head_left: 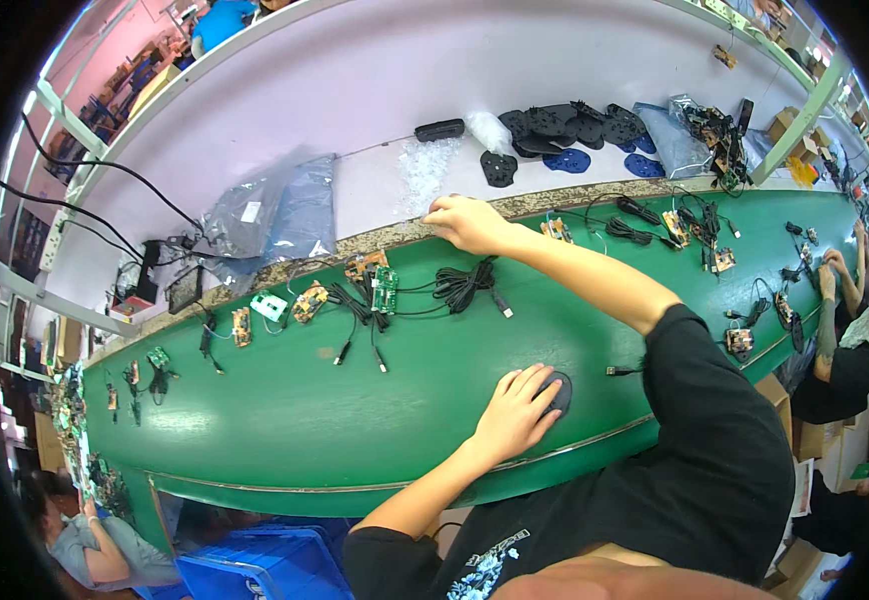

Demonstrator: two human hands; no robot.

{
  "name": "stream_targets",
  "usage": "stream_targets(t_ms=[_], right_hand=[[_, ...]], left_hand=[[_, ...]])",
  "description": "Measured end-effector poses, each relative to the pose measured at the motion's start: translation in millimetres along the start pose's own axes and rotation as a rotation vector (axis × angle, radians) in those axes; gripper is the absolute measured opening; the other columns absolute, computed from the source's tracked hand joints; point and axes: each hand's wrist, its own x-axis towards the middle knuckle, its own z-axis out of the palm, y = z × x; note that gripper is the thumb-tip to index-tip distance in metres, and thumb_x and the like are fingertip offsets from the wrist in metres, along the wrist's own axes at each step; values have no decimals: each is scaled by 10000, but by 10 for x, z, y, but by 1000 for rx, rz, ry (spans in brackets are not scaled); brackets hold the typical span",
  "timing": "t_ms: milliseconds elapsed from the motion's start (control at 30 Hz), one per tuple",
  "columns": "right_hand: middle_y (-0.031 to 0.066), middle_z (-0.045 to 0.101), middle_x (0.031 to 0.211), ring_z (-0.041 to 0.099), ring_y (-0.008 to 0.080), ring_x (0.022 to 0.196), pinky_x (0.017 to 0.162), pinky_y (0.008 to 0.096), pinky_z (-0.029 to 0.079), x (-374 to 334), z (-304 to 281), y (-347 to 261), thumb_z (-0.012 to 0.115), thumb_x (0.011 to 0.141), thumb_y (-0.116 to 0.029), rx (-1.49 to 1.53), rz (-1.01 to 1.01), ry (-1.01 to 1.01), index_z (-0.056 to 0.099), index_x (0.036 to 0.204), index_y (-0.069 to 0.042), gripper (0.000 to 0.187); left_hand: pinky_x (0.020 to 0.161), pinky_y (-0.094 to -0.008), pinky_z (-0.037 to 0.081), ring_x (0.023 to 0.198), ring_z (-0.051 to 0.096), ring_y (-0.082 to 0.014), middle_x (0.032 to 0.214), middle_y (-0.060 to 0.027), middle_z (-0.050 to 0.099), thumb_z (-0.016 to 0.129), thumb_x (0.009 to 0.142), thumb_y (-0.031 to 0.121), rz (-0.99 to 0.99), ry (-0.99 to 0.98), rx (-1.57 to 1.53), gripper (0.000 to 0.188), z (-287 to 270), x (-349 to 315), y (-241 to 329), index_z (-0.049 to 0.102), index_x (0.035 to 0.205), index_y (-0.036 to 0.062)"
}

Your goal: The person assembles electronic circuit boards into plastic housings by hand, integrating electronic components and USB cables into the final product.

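Note:
On the near side of the green work surface, my left hand (515,415) holds a dark, rounded plastic shell (561,393) that looks like a computer mouse base. Its fingers lie over the shell's left side and partly hide it. My right hand (470,224) reaches across to the back ledge, at the near edge of a scatter of small clear plastic pieces (425,172). Its fingers are bent together; anything between them is too small to make out. Below that hand, a coiled black cable (463,287) with a USB plug lies beside a green circuit board (385,290).
Black mouse shells (555,128) and blue ones (568,160) pile up on the back ledge, near a black bar-shaped part (440,129). Plastic bags (300,210) lie to the left. More cabled boards (675,228) line the surface. A blue crate (265,562) stands below; co-workers sit at both ends.

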Motion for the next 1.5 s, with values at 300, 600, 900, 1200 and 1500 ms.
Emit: stream_targets(t_ms=[300,600,900,1200,1500], right_hand=[[216,691,939,666,419,909,818,519,526,395,504,-4,710,835,-367,9,457,60,688,882,-27,344],[232,708,989,688,404,955,844,502,554,522,466,-9,678,807,-244,-61,531,78,706,965,-24,272],[201,729,1053,709,367,1005,844,459,577,592,403,-1,677,795,-113,-41,632,16,741,1010,-35,238],[165,677,779,675,357,738,678,460,519,-640,-438,-304,647,753,-101,450,222,274,603,848,-15,135],[136,724,919,694,260,836,769,364,548,-3496,-1563,-858,682,819,-78,356,519,269,737,974,-32,171]], left_hand=[[1067,-462,386,1297,515,-332,1359,-165,570,735,850,228,-6,27,-3,447,-63,-6,-29,645,1248,44],[1055,-471,384,1287,514,-346,1337,-161,579,753,831,237,-4,67,5,412,-57,38,16,670,1181,35],[1036,-478,387,1241,538,-362,1268,-200,600,768,814,240,29,-7,58,366,19,51,47,687,1097,22],[1068,-479,379,1280,520,-366,1367,-182,577,723,849,214,14,-16,77,431,14,60,64,659,1237,38],[1070,-469,393,1280,528,-374,1393,-189,568,761,828,184,182,-158,-34,449,249,612,289,664,1238,30]])
